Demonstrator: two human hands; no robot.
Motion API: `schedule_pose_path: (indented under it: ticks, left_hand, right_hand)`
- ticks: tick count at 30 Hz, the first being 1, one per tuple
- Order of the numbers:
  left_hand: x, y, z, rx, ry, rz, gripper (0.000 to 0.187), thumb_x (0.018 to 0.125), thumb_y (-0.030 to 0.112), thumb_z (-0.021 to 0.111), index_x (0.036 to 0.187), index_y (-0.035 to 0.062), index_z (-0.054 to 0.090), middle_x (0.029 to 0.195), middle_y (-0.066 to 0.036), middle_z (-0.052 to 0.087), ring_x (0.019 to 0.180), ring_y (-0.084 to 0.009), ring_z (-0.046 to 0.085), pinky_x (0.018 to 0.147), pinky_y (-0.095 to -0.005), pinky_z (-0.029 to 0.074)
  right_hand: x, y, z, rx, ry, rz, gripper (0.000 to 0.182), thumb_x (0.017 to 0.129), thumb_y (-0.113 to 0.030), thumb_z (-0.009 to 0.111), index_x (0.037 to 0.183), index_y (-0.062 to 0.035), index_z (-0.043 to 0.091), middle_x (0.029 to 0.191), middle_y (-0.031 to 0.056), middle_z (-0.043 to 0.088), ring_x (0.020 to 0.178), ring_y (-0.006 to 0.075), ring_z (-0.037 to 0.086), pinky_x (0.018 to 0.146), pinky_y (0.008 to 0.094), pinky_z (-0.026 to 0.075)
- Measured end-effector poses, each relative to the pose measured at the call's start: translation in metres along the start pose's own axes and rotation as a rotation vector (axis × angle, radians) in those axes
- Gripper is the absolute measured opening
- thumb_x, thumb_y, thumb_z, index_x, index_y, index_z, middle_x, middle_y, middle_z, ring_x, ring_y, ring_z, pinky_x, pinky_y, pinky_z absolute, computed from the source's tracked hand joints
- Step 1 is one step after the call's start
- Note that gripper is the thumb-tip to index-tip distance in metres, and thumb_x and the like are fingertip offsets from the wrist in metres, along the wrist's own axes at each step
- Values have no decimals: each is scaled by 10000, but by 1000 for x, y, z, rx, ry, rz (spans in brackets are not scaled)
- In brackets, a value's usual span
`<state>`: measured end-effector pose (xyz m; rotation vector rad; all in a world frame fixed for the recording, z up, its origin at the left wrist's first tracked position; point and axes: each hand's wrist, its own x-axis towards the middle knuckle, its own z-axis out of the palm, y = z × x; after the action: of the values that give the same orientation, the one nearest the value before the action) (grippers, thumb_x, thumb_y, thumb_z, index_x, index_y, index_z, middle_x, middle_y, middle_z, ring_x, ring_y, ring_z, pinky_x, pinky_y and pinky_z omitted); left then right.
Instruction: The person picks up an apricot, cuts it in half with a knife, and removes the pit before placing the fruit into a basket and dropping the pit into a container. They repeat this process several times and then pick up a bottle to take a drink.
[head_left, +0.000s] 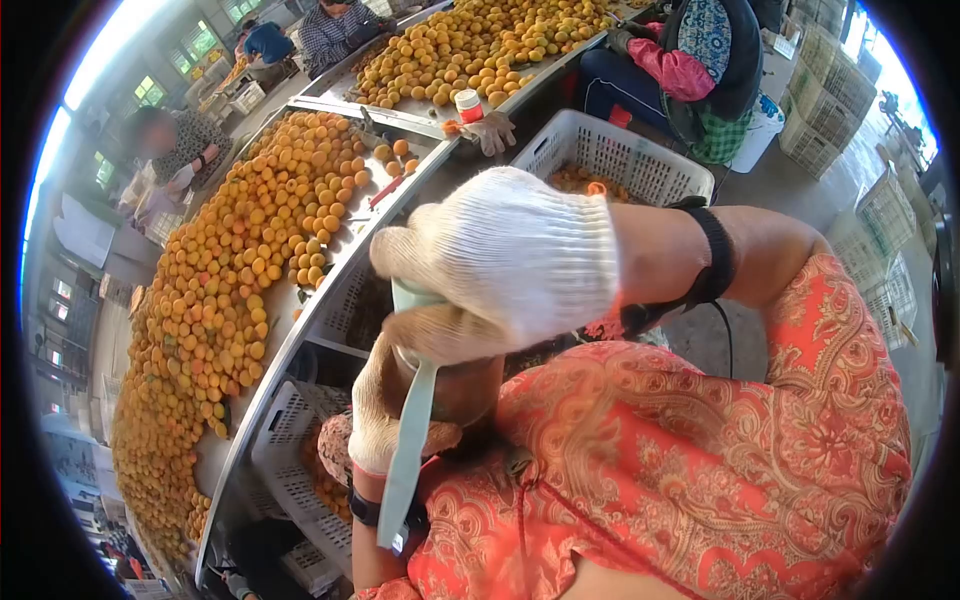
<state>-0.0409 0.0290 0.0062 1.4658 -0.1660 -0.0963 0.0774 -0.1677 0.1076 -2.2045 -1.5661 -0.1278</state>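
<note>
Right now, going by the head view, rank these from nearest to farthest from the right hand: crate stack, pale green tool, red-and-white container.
1. Pale green tool: in the right hand itself.
2. Red-and-white container: beyond that hand, toward the picture's top.
3. Crate stack: well off, at the picture's upper right.

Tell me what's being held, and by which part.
The right hand grips a pale green tool by its upper end; whether the left hand holds anything cannot be told.
</note>
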Motion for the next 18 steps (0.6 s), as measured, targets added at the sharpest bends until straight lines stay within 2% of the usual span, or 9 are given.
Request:
schedule_pose_path:
  ticks: [1,3,4,5,8,12,15,16,18]
  left_hand:
    - [5,-5,0,97,88,-5,1070,471,178,915,1413,-18,447,1279,-102,611,1184,-202,574,1022,-340,441]
    - [8,-9,5,63,126,-37,1070,471,158,904,1421,-14,443,1297,-86,601,1191,-201,565,1021,-339,436]
    - [10,-12,5,10,189,-39,1068,474,156,903,1421,-14,440,1297,-83,599,1196,-201,561,1023,-338,434]
    - [11,-15,4,-43,253,-42,1066,477,154,902,1422,-15,438,1296,-79,597,1201,-202,557,1025,-338,432]
    - [11,-23,-16,-39,190,17,1083,479,193,949,1408,-29,438,1286,-84,596,1192,-204,559,1028,-344,431]
    - [16,-26,-27,-26,114,17,1117,464,198,963,1416,-41,428,1307,-94,587,1207,-215,555,1062,-361,408]
    - [21,-20,-13,-132,220,-73,1155,454,195,969,1437,-44,410,1333,-109,576,1241,-220,539,1091,-378,383]
    - [24,-25,-19,-106,187,-72,1174,465,170,954,1469,-38,382,1378,-119,550,1284,-230,513,1112,-389,364]
    - [31,-38,-28,-50,174,-32,1173,471,159,944,1477,-34,374,1391,-118,540,1295,-236,504,1113,-390,364]
  right_hand:
    - [4,0,1,-6,3,7,475,881,-426,616,950,44,637,690,218,658,719,410,690,597,473,547]
    - [11,1,-1,-98,-120,103,479,889,-427,601,970,44,646,742,224,685,735,400,700,633,492,553]
    - [16,5,1,-111,-200,122,489,867,-432,626,1004,37,647,825,228,706,812,411,699,730,489,555]
    - [18,12,2,-116,-195,128,489,867,-432,626,1004,37,647,825,228,706,812,411,699,730,489,555]
    - [26,42,-1,300,-203,-92,586,799,-439,678,1170,13,635,1018,241,700,991,407,669,878,430,523]
    - [35,61,6,397,-121,-235,634,773,-438,692,1213,13,621,1029,245,695,992,395,671,878,429,522]
    - [37,46,-3,174,-313,60,661,720,-488,746,1136,20,667,910,234,706,870,406,687,798,433,544]
    - [37,42,-1,88,-286,89,631,733,-534,730,1026,24,705,843,231,704,801,402,693,731,440,554]
    - [41,37,-1,28,-329,145,630,742,-556,715,985,25,710,833,232,702,789,399,695,712,443,556]
